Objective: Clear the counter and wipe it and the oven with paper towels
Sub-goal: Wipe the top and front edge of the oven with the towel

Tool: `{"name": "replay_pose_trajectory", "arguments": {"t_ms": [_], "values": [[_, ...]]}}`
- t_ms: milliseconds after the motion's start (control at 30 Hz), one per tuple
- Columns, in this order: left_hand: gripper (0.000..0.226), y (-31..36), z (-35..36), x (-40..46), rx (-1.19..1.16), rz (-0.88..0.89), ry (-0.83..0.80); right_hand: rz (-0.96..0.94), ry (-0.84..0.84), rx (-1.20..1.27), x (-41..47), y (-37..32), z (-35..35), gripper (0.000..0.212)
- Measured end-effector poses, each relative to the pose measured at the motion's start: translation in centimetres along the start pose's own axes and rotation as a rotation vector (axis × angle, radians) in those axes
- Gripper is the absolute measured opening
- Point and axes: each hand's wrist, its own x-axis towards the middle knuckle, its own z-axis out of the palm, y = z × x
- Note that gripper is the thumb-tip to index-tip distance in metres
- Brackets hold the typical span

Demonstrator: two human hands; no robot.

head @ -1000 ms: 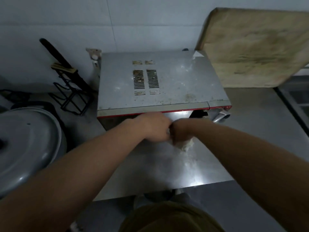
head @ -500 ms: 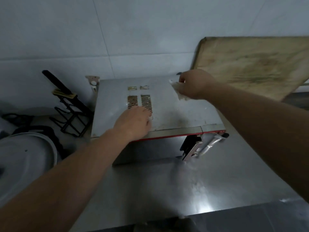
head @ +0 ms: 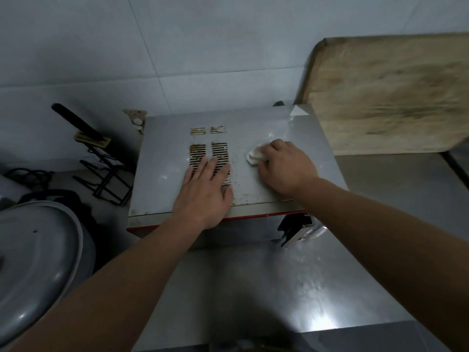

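Nearest the viewer, in the lower half of the frame, a bare steel worktop [head: 279, 301] catches a bright patch of light; it looks largely cleared here. Two bare forearms reach up across it from the bottom corners. At lower left sits a large grey domed lid [head: 35, 260]

In the middle of the frame stands a small metal oven [head: 165, 174] with a red strip along its front edge. The left hand [head: 205, 191] lies flat on the oven's top, fingers straight and slightly spread over the rusty vent slots [head: 198, 153], probably bracing the oven so it does not slide while being rubbed. Just to the right, the right hand [head: 284, 168] presses a crumpled white paper towel [head: 254, 156] against the top, its fingers curled round the wad, which pokes out at the fingertips. This seems to be the wiping stroke, on a top that shows pale smears and brown specks

Farther back, at centre left, a black wire rack [head: 106, 179] holds a dark-handled tool beside the oven. At upper right a worn wooden board [head: 396, 97] leans against the white tiled wall [head: 177, 41], likely kept upright to leave the surface free
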Motion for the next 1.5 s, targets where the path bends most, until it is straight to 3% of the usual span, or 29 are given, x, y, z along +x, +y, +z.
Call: {"name": "replay_pose_trajectory", "arguments": {"t_ms": [200,533,1033,1500], "values": [[0.063,-0.2,0.2,0.0,-0.010,0.025,0.015,-0.024,-0.110,0.083,4.3,-2.1,1.3,0.048],[0.057,-0.7,0.9,-0.6,-0.134,0.087,0.193,-0.028,-0.240,0.012,12.2,-2.9,2.5,0.054],[0.060,-0.1,0.1,-0.6,-0.029,0.018,0.106,-0.091,-0.328,0.000,-7.6,-2.9,-0.5,0.071],[0.067,-0.1,0.5,-1.1,-0.025,-0.121,0.176,-0.171,-0.327,-0.045,10.5,-5.7,2.2,0.054]]}}
